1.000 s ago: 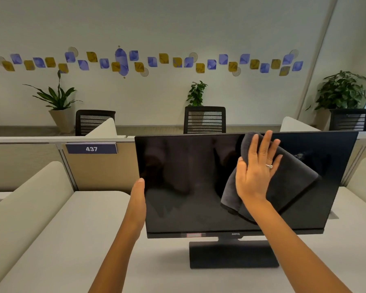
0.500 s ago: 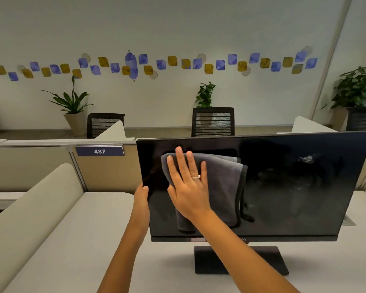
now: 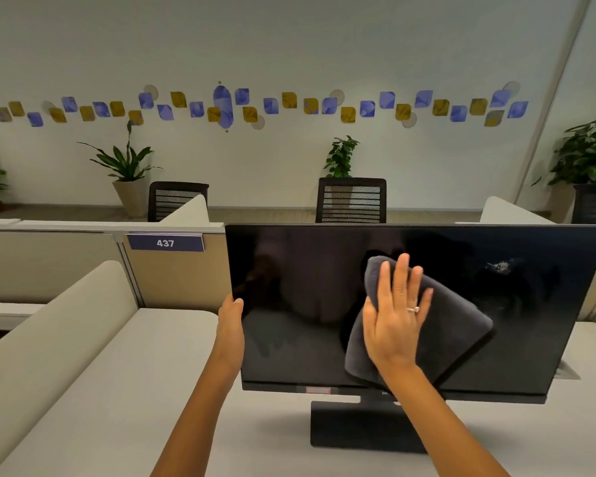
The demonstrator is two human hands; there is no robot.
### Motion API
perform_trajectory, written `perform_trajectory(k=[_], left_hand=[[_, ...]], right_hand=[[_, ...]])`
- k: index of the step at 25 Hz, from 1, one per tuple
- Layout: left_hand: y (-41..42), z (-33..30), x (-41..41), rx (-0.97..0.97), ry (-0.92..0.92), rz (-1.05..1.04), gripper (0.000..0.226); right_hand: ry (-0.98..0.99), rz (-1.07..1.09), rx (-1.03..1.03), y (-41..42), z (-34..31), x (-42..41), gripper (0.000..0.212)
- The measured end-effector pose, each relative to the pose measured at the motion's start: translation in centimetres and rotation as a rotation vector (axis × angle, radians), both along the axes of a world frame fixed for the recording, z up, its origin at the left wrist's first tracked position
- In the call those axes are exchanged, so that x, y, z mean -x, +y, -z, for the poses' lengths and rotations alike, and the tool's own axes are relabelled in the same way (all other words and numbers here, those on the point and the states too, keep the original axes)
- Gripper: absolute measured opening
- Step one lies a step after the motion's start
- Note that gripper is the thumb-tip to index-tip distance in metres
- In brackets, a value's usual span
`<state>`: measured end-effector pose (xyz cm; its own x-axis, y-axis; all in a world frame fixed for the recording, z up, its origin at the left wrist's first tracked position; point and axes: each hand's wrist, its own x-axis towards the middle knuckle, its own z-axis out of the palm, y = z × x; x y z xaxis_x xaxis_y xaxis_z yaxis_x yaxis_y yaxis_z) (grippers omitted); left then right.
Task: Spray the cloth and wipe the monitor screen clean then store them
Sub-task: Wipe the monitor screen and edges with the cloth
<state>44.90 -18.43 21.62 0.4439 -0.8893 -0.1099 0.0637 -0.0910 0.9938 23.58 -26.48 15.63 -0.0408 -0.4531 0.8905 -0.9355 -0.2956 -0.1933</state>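
Right hand (image 3: 394, 318) flat, fingers spread, pressing dark cloth (image 3: 451, 332) on monitor screen (image 3: 307, 304) mid-lower area; left hand (image 3: 230, 313) grips its left edge. Wiping underway; smudge (image 3: 501, 266) upper right remains. Storing not done; spray bottle not visible.

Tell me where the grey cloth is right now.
In the head view, the grey cloth is flat against the monitor screen, right of its centre, pressed there by the right hand.

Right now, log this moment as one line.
phase: wiping | right hand: flat, pressing cloth on monitor | left hand: gripping monitor's left edge | spray bottle: unseen
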Motion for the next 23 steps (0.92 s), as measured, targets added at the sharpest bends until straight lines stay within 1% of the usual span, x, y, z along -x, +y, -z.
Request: perform_trajectory(k=[3, 5, 9, 13, 17, 18, 19, 20, 21, 22, 23], left_hand=[[0.2, -0.4, 0.0, -0.002, -0.019, 0.006, 0.046], [0.3, -0.6, 0.0, -0.020, -0.028, 0.010, 0.046], [0.1, -0.3, -0.3, -0.026, -0.035, 0.028, 0.045], [0.4, 1.0, -0.7, 0.071, -0.088, 0.059, 0.045], [-0.3, 1.9, -0.5, 0.067, -0.046, 0.016, 0.045], [-0.7, 2.0, -0.2, 0.053, -0.077, -0.019, 0.046], [-1.0, 1.9, 0.1, 0.024, -0.198, -0.088, 0.045], [-1.2, 1.6, 0.5, -0.018, -0.371, -0.195, 0.046], [-1.5, 1.2, 1.0, -0.017, -0.546, -0.310, 0.047], [-1.5, 0.6, 1.6, 0.048, -0.665, -0.378, 0.050], [-1.5, -0.4, 2.3, 0.142, -0.720, -0.391, 0.055]], right_hand=[[-0.104, -0.025, 0.043, -0.7, -2.8, 0.3, 0.054], [-0.084, -0.040, 0.067, -1.0, -4.4, -1.3, 0.055], [0.082, -0.077, 0.087, -0.7, -5.9, -5.9, 0.060], [0.303, -0.189, 0.074, 0.0, -4.3, -9.2, 0.063], [0.406, -0.239, 0.048, 0.6, -1.4, -8.6, 0.060], [0.418, -0.237, 0.045, 0.7, -0.7, -8.0, 0.060], [0.423, -0.235, 0.041, 0.8, 0.0, -7.2, 0.060], [0.418, -0.233, 0.037, 1.0, 0.6, -6.5, 0.060], [0.405, -0.226, 0.032, 1.1, 1.1, -5.5, 0.059], [0.385, -0.214, 0.027, 1.1, 1.4, -4.7, 0.059], [0.358, -0.195, 0.020, 1.2, 1.6, -3.7, 0.058]])
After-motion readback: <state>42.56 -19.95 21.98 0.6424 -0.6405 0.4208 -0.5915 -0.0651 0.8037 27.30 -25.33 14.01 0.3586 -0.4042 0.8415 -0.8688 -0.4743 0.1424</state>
